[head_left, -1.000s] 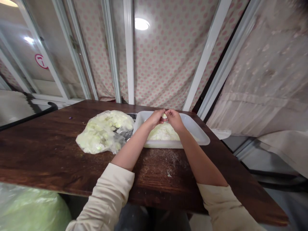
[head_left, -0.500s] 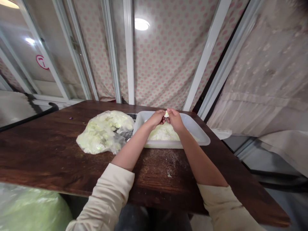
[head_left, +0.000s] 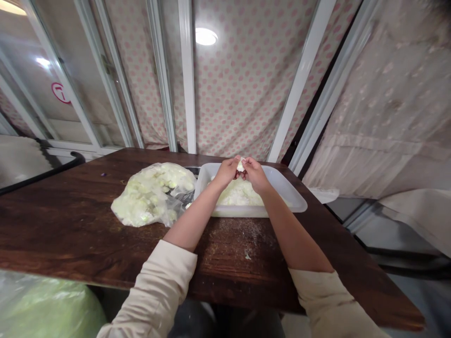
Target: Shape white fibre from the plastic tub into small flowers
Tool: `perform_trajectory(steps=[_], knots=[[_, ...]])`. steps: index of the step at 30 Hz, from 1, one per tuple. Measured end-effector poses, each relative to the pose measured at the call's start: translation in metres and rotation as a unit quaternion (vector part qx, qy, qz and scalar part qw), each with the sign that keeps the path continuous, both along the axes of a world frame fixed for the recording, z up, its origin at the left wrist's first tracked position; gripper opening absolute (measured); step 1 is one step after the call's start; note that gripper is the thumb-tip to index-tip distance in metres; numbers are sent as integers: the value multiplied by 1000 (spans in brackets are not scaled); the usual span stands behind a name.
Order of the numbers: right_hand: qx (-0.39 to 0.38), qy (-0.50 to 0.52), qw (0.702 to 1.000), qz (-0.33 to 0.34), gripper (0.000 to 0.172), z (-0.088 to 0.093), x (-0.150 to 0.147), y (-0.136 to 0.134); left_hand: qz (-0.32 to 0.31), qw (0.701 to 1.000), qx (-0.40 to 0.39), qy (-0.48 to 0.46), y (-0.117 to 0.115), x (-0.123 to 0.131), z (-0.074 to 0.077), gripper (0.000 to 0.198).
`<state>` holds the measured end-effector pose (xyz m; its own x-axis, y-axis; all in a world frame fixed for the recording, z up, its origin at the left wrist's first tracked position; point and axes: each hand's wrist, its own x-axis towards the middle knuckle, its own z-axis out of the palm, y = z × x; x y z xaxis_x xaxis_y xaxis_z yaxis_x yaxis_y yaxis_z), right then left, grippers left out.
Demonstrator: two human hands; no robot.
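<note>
My left hand point(head_left: 225, 172) and my right hand point(head_left: 255, 172) meet above a shallow translucent plastic tray point(head_left: 289, 192) on the dark wooden table point(head_left: 70, 225). Both hands pinch one small pale yellowish-white piece point(head_left: 240, 165) between their fingertips. The tray holds a heap of the same pale shredded stuff point(head_left: 238, 193), partly hidden behind my forearms. Left of the tray lies a clear plastic bag point(head_left: 151, 192) full of pale green-white pieces.
Crumbs are scattered on the table point(head_left: 243, 232) in front of the tray. A large bag of pale green stuff point(head_left: 45, 307) sits below the table's near left edge. A dotted curtain point(head_left: 239, 94) and window frames stand behind the table; the table's right corner drops to the floor.
Both hands have lifted slightly above the tray with the small piece between them. The bag and tray have not moved.
</note>
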<state>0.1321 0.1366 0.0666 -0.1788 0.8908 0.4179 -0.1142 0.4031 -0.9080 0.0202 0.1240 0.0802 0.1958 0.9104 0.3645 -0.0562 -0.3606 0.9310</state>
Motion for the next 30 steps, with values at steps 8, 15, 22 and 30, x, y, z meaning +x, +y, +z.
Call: perform_trajectory(steps=[8, 15, 22, 30], knots=[[-13, 15, 987, -162, 27, -1, 8, 5, -65, 997, -42, 7, -3, 2, 3, 23], [17, -26, 988, -153, 22, -5, 2, 11, -59, 998, -35, -4, -1, 1, 3, 19], [7, -33, 996, -81, 44, 1, -3, -1, -50, 999, -4, 19, 0, 0, 1, 26], [24, -28, 996, -76, 35, 2, -1, -1, -47, 998, -13, 39, -3, 1, 3, 33]])
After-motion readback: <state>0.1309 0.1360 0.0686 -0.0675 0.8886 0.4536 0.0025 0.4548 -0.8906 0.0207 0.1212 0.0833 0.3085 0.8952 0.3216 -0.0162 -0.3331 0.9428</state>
